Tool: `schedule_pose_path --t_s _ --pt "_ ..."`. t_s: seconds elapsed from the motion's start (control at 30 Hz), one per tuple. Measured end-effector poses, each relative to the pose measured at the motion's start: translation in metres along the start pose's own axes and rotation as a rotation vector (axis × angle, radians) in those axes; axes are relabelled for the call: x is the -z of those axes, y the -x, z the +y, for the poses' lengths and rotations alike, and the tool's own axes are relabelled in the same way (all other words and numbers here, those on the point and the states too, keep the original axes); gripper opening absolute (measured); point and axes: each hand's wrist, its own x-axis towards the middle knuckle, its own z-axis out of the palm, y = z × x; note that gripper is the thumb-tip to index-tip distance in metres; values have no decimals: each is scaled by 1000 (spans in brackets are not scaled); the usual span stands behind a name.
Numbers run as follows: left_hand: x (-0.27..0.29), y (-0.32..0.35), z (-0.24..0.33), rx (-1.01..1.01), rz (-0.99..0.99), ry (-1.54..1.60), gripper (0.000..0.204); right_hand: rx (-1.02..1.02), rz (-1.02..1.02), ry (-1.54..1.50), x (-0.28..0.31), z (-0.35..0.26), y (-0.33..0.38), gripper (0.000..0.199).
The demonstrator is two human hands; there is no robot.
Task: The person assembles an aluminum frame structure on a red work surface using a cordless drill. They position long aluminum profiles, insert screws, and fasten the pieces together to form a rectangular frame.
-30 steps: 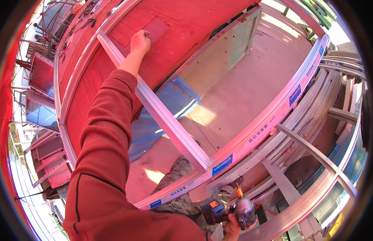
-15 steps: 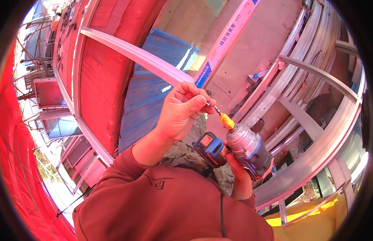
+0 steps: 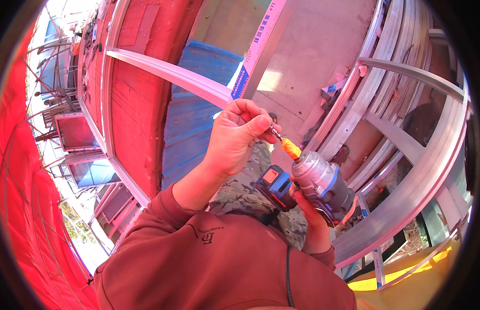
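Fingertips of the left hand [image 3: 235,139] pinch a small screw [image 3: 275,134] onto the orange bit holder [image 3: 290,149] of the cordless driver [image 3: 315,183] clamped in the right hand [image 3: 307,206] just below; I reckon a slight tilt would drop the screw past that pinch.

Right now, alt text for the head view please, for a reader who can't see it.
A person's left hand pinches a small screw against the orange bit tip of a cordless driver gripped in the right hand. Behind lie pale metal frame bars, a red panel and blue sheeting.
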Motion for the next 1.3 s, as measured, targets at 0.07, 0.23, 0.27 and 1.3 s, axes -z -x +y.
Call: schedule_pose_path --t_s 0.07,0.23,0.27,1.3 --pt "0 0 -1 6 -10 -63 25 25 7 9 1 -1 0 34" --pt "14 0 1 -12 -46 -349 32 237 57 156 2 -13 -8 28" --pt "19 2 0 -14 -50 -382 36 343 89 251 4 -18 -13 27" --pt "113 -77 37 120 177 32 33 171 -150 -797 -75 81 -65 42"
